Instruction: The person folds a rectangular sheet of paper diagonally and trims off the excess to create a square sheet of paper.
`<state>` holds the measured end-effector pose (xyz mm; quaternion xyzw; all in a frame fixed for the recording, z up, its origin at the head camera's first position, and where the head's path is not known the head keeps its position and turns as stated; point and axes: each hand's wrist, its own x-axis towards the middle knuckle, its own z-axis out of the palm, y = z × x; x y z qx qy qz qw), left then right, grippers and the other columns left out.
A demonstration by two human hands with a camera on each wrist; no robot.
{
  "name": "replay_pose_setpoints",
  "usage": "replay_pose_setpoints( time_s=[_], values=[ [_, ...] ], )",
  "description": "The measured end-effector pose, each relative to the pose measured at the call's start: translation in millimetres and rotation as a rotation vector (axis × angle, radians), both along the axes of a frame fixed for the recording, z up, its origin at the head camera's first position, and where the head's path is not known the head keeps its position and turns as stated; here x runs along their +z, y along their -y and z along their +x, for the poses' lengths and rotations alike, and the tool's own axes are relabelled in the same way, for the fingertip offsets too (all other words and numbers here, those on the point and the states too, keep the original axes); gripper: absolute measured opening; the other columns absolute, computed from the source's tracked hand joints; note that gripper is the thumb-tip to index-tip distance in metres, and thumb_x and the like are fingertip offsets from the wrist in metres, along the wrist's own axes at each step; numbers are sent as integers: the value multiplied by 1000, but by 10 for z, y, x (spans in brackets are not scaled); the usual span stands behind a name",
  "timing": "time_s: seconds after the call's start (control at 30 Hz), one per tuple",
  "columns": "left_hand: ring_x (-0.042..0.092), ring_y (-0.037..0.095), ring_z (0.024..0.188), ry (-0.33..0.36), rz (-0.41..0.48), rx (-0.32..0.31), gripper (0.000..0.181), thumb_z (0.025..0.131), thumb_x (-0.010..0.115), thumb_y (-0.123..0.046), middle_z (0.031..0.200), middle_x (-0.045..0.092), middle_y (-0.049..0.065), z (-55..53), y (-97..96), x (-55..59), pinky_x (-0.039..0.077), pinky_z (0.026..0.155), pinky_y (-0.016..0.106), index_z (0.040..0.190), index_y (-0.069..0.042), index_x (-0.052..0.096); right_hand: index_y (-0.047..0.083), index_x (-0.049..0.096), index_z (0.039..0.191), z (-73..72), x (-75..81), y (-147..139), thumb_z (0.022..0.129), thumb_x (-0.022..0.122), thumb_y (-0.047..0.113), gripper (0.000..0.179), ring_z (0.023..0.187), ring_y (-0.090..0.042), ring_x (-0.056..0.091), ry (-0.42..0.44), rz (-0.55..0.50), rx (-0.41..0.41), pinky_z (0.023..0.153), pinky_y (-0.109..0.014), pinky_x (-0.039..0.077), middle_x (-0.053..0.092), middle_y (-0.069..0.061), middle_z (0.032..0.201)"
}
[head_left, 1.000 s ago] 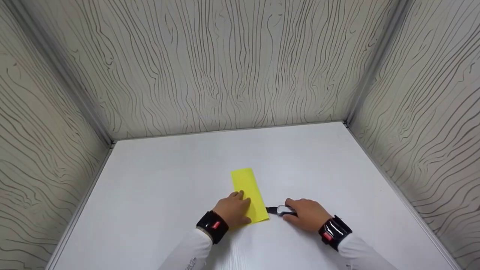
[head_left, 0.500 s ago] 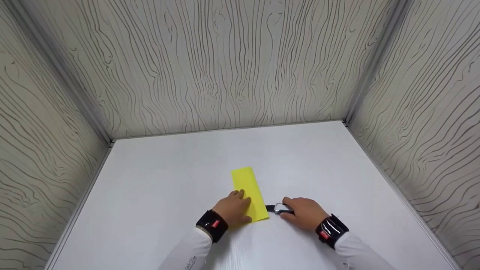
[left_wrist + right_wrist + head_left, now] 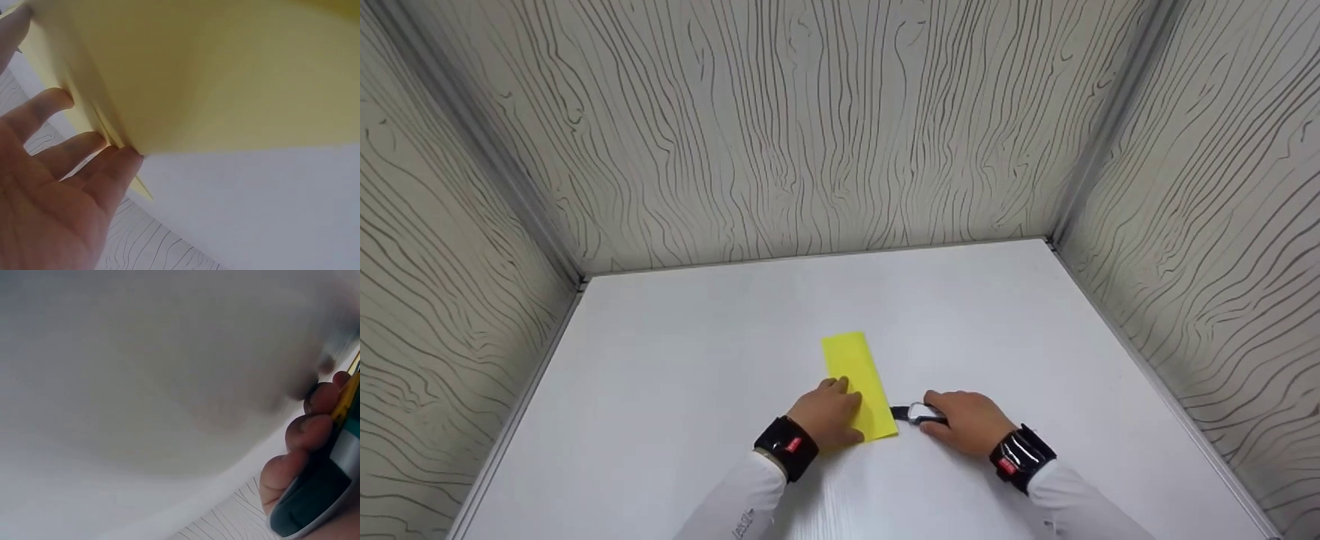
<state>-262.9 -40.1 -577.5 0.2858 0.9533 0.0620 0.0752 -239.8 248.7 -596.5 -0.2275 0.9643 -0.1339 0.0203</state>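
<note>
Spread fingers of my left hand [image 3: 826, 414] press a folded sheet of yellow paper [image 3: 851, 356] onto the white table. In the left wrist view, fingertips touch the yellow paper [image 3: 225, 79] near its fold, and part of the sheet stands lifted toward the camera. My right hand [image 3: 971, 422] grips a utility knife [image 3: 919, 412] just right of the paper. Its black blade reaches the paper's right edge, where the tip is hidden; I cannot tell whether it is between the layers. In the right wrist view, fingers curl round the knife's dark green and grey handle [image 3: 315, 498].
The white table [image 3: 697, 352] extends around both hands. Wood-grain panels [image 3: 810, 127] stand behind it and on both sides, joined by grey metal posts [image 3: 1091, 150] at the back corners.
My right hand and the knife have shifted slightly left and forward along the paper's edge. The left hand and the paper stay where they were.
</note>
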Motion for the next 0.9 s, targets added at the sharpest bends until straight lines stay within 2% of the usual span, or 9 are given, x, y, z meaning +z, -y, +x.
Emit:
replay_pose_setpoints(
  time_s=[0.2, 0.6, 0.9],
  values=[
    [59, 38, 142, -2, -8, -2, 53, 92, 83, -46, 153, 62, 20, 10, 3, -6, 57, 112, 49, 133, -13, 74, 23, 61, 102, -27, 12, -27, 100, 76, 38, 22, 68, -8, 43, 23, -4, -19, 64, -28, 34, 49, 12, 76],
    [58, 39, 144, -12, -10, -12, 55, 94, 82, -46, 155, 61, 21, 24, 12, -20, 57, 111, 49, 136, -12, 72, 24, 63, 105, -48, 20, 26, 101, 76, 40, 21, 67, -8, 45, 44, 5, -45, 64, -28, 35, 51, 13, 76],
    [59, 39, 142, -8, 7, -11, 51, 92, 84, -43, 153, 62, 21, 23, 13, -7, 59, 109, 49, 131, -12, 73, 21, 62, 107, -81, -17, 19, 101, 76, 38, 23, 68, -9, 44, 2, 8, -18, 63, -29, 35, 50, 10, 77]
  ],
)
